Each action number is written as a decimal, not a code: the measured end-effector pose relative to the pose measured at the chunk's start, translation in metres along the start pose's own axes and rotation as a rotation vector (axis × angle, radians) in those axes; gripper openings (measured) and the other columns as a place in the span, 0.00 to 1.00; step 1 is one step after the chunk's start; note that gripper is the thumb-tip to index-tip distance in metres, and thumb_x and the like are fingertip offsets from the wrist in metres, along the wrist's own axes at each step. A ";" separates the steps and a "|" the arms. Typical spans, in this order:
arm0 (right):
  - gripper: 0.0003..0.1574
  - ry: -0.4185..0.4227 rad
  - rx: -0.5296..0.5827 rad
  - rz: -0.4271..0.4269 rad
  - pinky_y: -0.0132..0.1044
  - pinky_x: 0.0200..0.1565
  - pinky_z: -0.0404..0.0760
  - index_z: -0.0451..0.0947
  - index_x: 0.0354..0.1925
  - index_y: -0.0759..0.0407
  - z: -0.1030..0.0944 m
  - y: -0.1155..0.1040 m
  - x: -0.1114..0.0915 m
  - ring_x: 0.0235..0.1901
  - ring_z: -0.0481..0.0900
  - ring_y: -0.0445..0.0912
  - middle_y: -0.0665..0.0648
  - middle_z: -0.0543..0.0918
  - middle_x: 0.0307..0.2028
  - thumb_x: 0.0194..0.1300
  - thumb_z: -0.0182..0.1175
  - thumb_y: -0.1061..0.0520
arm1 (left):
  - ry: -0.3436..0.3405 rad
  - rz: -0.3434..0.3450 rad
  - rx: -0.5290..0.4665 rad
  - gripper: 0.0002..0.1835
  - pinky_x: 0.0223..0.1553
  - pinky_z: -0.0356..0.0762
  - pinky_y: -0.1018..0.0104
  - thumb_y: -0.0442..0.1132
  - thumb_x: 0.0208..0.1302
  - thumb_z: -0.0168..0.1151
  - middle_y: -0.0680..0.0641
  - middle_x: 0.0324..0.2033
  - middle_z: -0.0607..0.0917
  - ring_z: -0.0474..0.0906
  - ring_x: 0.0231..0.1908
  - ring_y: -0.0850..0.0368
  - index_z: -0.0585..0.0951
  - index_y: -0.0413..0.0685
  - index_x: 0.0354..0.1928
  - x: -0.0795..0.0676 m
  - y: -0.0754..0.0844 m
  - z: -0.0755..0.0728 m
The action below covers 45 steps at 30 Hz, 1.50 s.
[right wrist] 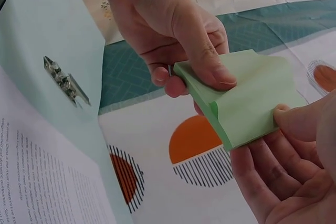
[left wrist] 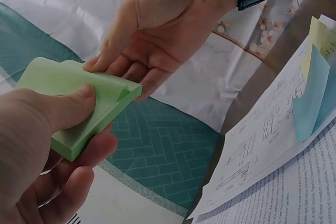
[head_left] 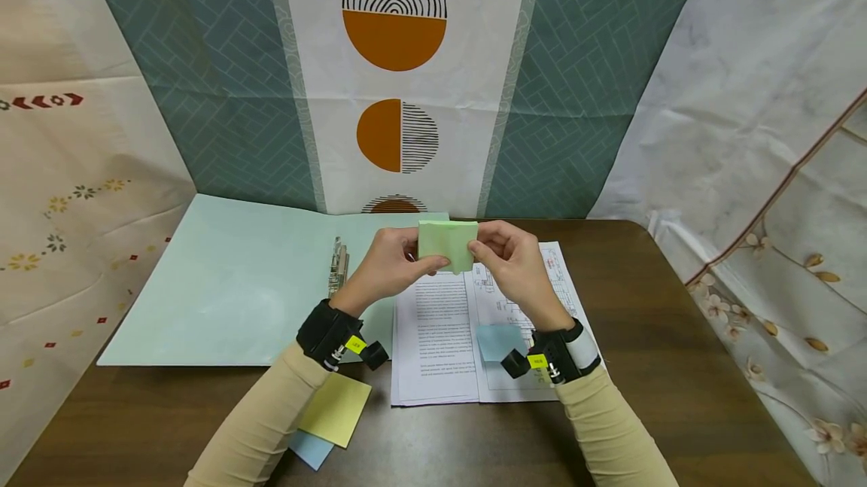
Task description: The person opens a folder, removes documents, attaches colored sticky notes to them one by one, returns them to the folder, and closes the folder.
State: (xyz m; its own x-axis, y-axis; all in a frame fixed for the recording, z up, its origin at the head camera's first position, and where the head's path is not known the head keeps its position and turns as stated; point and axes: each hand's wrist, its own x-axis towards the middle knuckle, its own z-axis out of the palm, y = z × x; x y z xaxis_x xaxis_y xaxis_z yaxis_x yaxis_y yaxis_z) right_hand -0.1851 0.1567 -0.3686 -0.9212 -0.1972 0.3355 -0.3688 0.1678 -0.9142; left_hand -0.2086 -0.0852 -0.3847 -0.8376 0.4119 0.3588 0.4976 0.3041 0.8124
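Note:
Both hands hold a green sticky note pad (head_left: 445,240) up above the open papers. My left hand (head_left: 389,263) grips its left side, thumb flat on the top sheet and fingers beneath, as the left wrist view shows. At the opposite side, my right hand (head_left: 512,265) pinches the pad's edge between thumb and fingers. In the left wrist view the top sheet (left wrist: 113,85) bows up a little from the block along one edge. The right wrist view also shows that lifted edge curling on the pad (right wrist: 257,98).
A pale green folder (head_left: 223,284) with a metal clip (head_left: 338,265) lies open at the left. Printed pages (head_left: 433,336) lie on its right, with a blue sticky note (head_left: 500,342) on them. Yellow (head_left: 336,408) and blue note pads (head_left: 311,448) sit near the left forearm on the wooden table (head_left: 650,336).

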 end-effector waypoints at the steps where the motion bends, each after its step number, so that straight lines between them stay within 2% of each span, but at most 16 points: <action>1: 0.17 0.001 0.006 0.002 0.28 0.49 0.91 0.83 0.62 0.76 0.000 0.000 0.000 0.41 0.91 0.34 0.79 0.90 0.53 0.78 0.65 0.71 | 0.001 -0.004 -0.005 0.17 0.36 0.87 0.71 0.32 0.69 0.79 0.34 0.40 0.96 0.92 0.31 0.54 0.90 0.31 0.56 0.000 0.001 0.000; 6: 0.20 0.021 0.002 0.001 0.28 0.52 0.91 0.83 0.65 0.74 0.002 0.000 0.001 0.43 0.92 0.33 0.77 0.90 0.56 0.78 0.66 0.70 | 0.030 -0.017 0.016 0.18 0.37 0.87 0.70 0.33 0.70 0.79 0.34 0.41 0.95 0.92 0.31 0.50 0.90 0.31 0.57 0.000 0.001 -0.002; 10: 0.25 0.096 -0.035 -0.025 0.26 0.53 0.90 0.81 0.68 0.71 0.003 0.000 0.001 0.48 0.91 0.30 0.74 0.87 0.63 0.77 0.70 0.67 | 0.149 -0.029 0.119 0.20 0.36 0.83 0.70 0.35 0.68 0.81 0.34 0.44 0.96 0.90 0.33 0.46 0.90 0.32 0.57 0.000 0.000 -0.007; 13: 0.25 0.151 -0.048 -0.040 0.25 0.52 0.89 0.82 0.67 0.70 0.004 -0.002 0.000 0.49 0.90 0.31 0.73 0.87 0.63 0.76 0.71 0.65 | 0.243 -0.045 0.227 0.21 0.33 0.77 0.69 0.37 0.68 0.82 0.34 0.43 0.95 0.86 0.32 0.46 0.90 0.32 0.58 0.000 0.000 -0.009; 15: 0.23 0.167 -0.066 -0.036 0.25 0.52 0.89 0.83 0.65 0.69 0.005 -0.003 -0.001 0.49 0.91 0.33 0.73 0.89 0.60 0.76 0.72 0.64 | 0.274 -0.047 0.280 0.22 0.31 0.72 0.69 0.38 0.68 0.82 0.34 0.42 0.95 0.83 0.30 0.47 0.89 0.32 0.58 0.000 0.001 -0.010; 18: 0.21 0.158 -0.106 -0.015 0.25 0.53 0.88 0.85 0.65 0.67 0.008 -0.004 -0.003 0.51 0.92 0.39 0.71 0.92 0.59 0.77 0.71 0.63 | 0.284 -0.026 0.319 0.21 0.30 0.67 0.69 0.39 0.68 0.82 0.35 0.39 0.94 0.79 0.28 0.49 0.90 0.32 0.57 0.000 0.002 -0.009; 22: 0.24 0.137 -0.152 0.005 0.25 0.51 0.88 0.86 0.68 0.67 0.011 -0.004 -0.004 0.53 0.95 0.57 0.68 0.93 0.62 0.79 0.70 0.60 | 0.273 0.017 0.330 0.21 0.31 0.66 0.69 0.38 0.67 0.83 0.36 0.38 0.95 0.77 0.28 0.51 0.90 0.32 0.57 -0.001 0.004 -0.007; 25: 0.26 0.129 -0.166 0.007 0.24 0.49 0.88 0.84 0.70 0.68 0.013 -0.005 -0.005 0.54 0.94 0.65 0.68 0.92 0.64 0.81 0.69 0.58 | 0.263 0.031 0.325 0.22 0.32 0.67 0.69 0.37 0.66 0.83 0.35 0.39 0.95 0.76 0.28 0.52 0.90 0.32 0.57 -0.001 0.005 -0.005; 29: 0.27 0.109 -0.157 0.010 0.24 0.51 0.89 0.83 0.71 0.68 0.013 -0.006 -0.005 0.58 0.93 0.65 0.68 0.90 0.66 0.80 0.69 0.59 | 0.256 0.025 0.313 0.21 0.32 0.67 0.69 0.36 0.66 0.83 0.36 0.40 0.95 0.75 0.28 0.52 0.91 0.33 0.56 -0.001 0.004 -0.004; 32: 0.28 0.062 -0.154 0.006 0.33 0.56 0.92 0.81 0.73 0.67 0.013 -0.007 -0.005 0.63 0.92 0.65 0.69 0.89 0.68 0.81 0.68 0.59 | 0.225 0.036 0.306 0.19 0.32 0.67 0.70 0.37 0.66 0.83 0.37 0.38 0.95 0.75 0.28 0.54 0.91 0.33 0.54 -0.001 0.004 -0.003; 36: 0.31 0.003 -0.202 0.008 0.50 0.62 0.93 0.80 0.76 0.62 0.015 -0.010 -0.005 0.65 0.91 0.62 0.66 0.87 0.69 0.81 0.69 0.56 | 0.114 0.082 0.263 0.16 0.32 0.70 0.71 0.38 0.65 0.84 0.40 0.33 0.93 0.75 0.27 0.57 0.91 0.35 0.49 -0.002 0.004 0.001; 38: 0.30 -0.003 -0.240 0.010 0.54 0.61 0.93 0.82 0.74 0.61 0.016 -0.011 -0.005 0.63 0.92 0.61 0.65 0.87 0.67 0.80 0.70 0.54 | 0.055 0.104 0.230 0.15 0.32 0.71 0.71 0.38 0.65 0.84 0.42 0.30 0.91 0.75 0.27 0.60 0.90 0.37 0.46 -0.001 0.003 0.004; 42: 0.28 -0.006 -0.269 0.011 0.57 0.59 0.94 0.87 0.69 0.62 0.019 -0.011 -0.007 0.59 0.90 0.59 0.64 0.88 0.61 0.76 0.74 0.54 | -0.011 0.128 0.173 0.14 0.31 0.68 0.72 0.39 0.63 0.86 0.50 0.23 0.82 0.71 0.25 0.63 0.89 0.40 0.41 -0.001 0.001 0.008; 45: 0.24 0.001 -0.280 0.001 0.55 0.56 0.95 0.91 0.63 0.64 0.022 -0.010 -0.008 0.55 0.90 0.59 0.64 0.88 0.56 0.73 0.77 0.56 | -0.031 0.144 0.152 0.14 0.31 0.62 0.71 0.39 0.61 0.87 0.54 0.21 0.72 0.67 0.25 0.64 0.88 0.41 0.38 -0.002 0.001 0.011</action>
State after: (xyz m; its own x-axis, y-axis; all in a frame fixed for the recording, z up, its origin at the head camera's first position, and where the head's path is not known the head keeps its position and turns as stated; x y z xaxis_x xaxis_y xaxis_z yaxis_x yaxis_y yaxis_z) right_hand -0.1715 0.1358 -0.3674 -0.9217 -0.1956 0.3351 -0.3876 0.4285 -0.8161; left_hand -0.2040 -0.0761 -0.3895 -0.7493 0.4862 0.4496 0.6417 0.3652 0.6745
